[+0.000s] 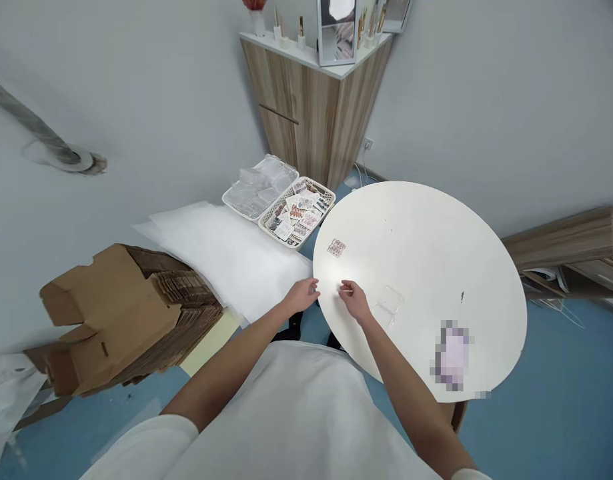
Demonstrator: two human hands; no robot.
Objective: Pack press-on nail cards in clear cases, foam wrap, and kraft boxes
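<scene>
Left hand (pixel 303 293) and right hand (pixel 355 301) have curled fingers — grasping anything or not, I cannot tell. The clear case (pixel 390 300) (see-through) lies on the round table (pixel 431 240), beside the right forearm (pixel 403 373).

There is one bare left hand (pixel 302 295) and one bare right hand (pixel 355 301); one round white worktop (pixel 426 240); one clear plastic case (pixel 388 305); one small reddish-patterned sheet (pixel 337 248); two white plastic baskets (pixel 277 238).
</scene>
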